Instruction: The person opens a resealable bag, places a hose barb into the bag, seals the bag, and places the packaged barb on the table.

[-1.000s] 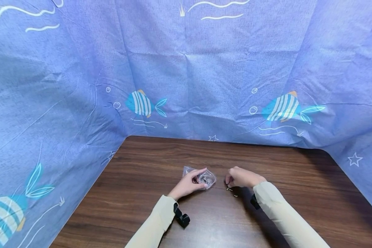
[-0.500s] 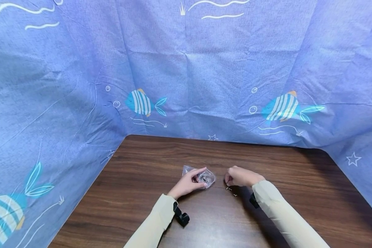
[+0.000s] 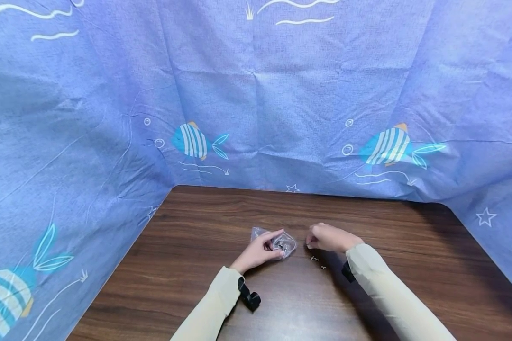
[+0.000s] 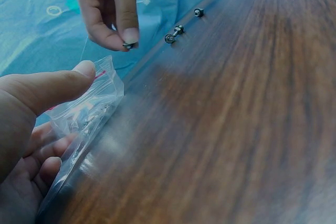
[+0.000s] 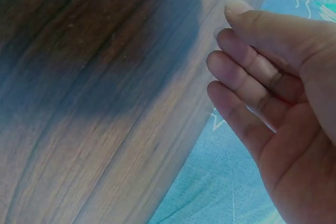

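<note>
My left hand (image 3: 258, 253) holds a clear zip-lock bag (image 3: 289, 242) by its mouth, thumb on one side and fingers on the other. The bag lies on the table with several small metal screws (image 3: 283, 247) inside. A red line runs along the zip of the bag (image 4: 100, 85) in the left wrist view. My right hand (image 3: 330, 237) is just right of the bag, apart from it. Between thumb and forefinger it pinches a small dark screw (image 4: 128, 46). Loose screws (image 3: 315, 258) lie on the table below that hand, and another screw (image 3: 323, 267) lies nearer me.
The dark wood-grain table (image 3: 196, 227) spreads around both hands. A blue cloth (image 3: 298, 118) with printed fish hangs behind it and along the sides. Black wrist straps (image 3: 249, 296) show at the sleeves.
My right hand has lifted away from the loose screws and moved slightly up and left toward the bag, with a screw pinched. The left hand and bag stay put.
</note>
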Demonstrator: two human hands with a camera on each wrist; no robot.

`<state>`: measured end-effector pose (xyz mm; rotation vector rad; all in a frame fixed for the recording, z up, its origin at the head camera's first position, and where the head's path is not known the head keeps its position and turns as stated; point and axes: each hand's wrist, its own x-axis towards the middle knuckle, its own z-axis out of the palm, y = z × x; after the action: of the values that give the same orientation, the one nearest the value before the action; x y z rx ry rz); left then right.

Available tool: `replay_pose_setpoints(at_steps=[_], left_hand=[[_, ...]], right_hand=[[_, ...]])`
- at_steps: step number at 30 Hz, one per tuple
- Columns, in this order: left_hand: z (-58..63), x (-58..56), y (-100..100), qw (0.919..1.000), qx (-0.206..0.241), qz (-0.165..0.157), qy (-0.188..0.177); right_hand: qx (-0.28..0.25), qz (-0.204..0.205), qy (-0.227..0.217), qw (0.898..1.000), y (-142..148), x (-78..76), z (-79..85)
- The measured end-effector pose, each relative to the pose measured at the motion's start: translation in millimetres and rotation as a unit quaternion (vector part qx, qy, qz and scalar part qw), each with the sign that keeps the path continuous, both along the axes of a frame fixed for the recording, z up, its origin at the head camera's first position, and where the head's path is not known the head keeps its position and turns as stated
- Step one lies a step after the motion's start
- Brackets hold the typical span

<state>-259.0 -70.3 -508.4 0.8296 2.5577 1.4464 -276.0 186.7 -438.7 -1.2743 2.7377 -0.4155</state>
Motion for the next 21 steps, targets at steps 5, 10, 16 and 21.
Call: replay_pose_setpoints(at_steps=[5, 10, 16, 21], left_hand=[[1.8, -0.6, 0.5, 1.0, 0.002, 0.002, 0.0], [0.1, -0.2, 0.2, 1.0, -0.003, 0.003, 0.005], [-2.4, 0.6, -0.2, 0.9999, -0.002, -0.001, 0.01], [-2.4, 0.1, -0.4, 0.9999, 0.001, 0.0, 0.011]], right_hand=[[-0.008, 0.005, 0.016, 1.0, -4.0, -3.6, 2.8], [-0.022, 0.009, 0.024, 0.999, -9.0, -3.1, 4.9], [-0.03, 0.016, 0.037, 0.999, -16.8, -2.8, 7.2], [-0.029, 0.021, 0.043, 0.998, -23.2, -4.3, 9.9]])
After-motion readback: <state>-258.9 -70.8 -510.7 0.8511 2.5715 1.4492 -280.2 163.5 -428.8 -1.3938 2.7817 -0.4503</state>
